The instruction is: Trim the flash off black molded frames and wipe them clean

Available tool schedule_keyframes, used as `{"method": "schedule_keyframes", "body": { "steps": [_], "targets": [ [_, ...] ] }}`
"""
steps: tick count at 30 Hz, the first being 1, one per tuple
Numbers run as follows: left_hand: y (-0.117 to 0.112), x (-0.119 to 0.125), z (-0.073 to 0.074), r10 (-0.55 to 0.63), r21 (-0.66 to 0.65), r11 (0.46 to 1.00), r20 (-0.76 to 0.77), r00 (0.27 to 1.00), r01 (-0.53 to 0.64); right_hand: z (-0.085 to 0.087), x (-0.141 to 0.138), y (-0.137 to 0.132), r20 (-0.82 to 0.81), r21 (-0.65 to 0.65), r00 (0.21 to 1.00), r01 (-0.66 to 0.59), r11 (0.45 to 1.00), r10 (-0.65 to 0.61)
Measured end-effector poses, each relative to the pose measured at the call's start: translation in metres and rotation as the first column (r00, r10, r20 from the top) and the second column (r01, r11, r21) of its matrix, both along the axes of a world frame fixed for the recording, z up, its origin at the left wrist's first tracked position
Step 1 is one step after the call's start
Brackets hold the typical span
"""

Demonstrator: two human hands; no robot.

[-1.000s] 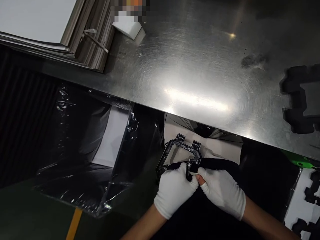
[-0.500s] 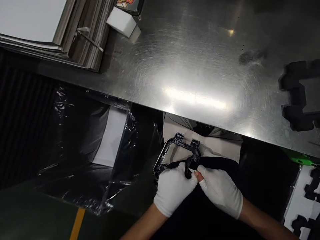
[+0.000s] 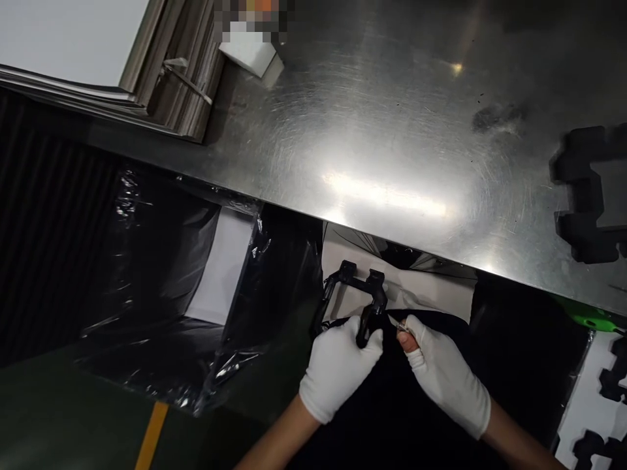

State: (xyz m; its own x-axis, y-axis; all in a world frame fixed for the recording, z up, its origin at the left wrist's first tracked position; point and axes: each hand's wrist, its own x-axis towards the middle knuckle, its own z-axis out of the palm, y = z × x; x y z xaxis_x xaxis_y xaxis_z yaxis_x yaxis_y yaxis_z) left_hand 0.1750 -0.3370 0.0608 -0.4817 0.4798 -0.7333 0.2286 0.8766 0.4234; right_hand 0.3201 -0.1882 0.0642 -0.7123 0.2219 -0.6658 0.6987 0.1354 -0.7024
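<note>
My left hand (image 3: 340, 369), in a white glove, is closed on the lower right arm of a black angular frame (image 3: 365, 284) with two tabs at its top. The frame is tilted over my lap, below the table's near edge. A small gap to the right, my gloved right hand (image 3: 441, 365) pinches a small thin blade (image 3: 396, 322) between bare-tipped thumb and fingers. The blade points left toward the frame and does not appear to touch it. Its handle, if any, is hidden in the hand.
A metal table (image 3: 392, 117) spans the top. On it are a stack of cardboard sheets (image 3: 181, 85), a white foam block (image 3: 249, 52) and a dark notched part (image 3: 580, 196). A plastic-lined box (image 3: 210, 274) sits left; a green-handled tool (image 3: 595, 321) lies right.
My right hand has moved right, away from the left hand, and the blade now shows. The frame has turned in my left hand, its tabs now seen from another side.
</note>
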Motion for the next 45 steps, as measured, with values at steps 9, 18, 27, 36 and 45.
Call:
{"method": "schedule_keyframes", "body": {
  "steps": [9, 18, 27, 36, 45],
  "targets": [
    [-0.002, -0.01, 0.01, 0.122, 0.264, 0.915, 0.54, 0.832, -0.305, 0.0, -0.017, -0.007, -0.08, 0.041, 0.956, -0.278, 0.96, 0.281],
    [-0.005, 0.0, 0.001, 0.177, 0.291, 0.87, 0.57, 0.802, -0.398, 0.013, -0.03, -0.019, 0.132, 0.058, 0.951, -0.289, 0.955, 0.28],
    [-0.012, -0.002, -0.005, 0.147, 0.292, 0.872, 0.612, 0.777, -0.394, 0.005, -0.021, -0.023, 0.082, 0.071, 0.989, -0.129, 0.989, 0.123],
    [-0.028, -0.03, 0.013, 0.179, 0.234, 0.775, 0.81, 0.559, -0.587, 0.012, 0.007, 0.028, 0.004, -0.058, 1.0, -0.026, 0.998, 0.026],
    [-0.015, -0.121, 0.1, 0.179, 0.386, 0.542, 0.815, 0.551, -0.747, 0.074, 0.026, 0.118, 0.017, 0.265, 0.998, -0.055, 0.963, 0.053]
  ]
}}
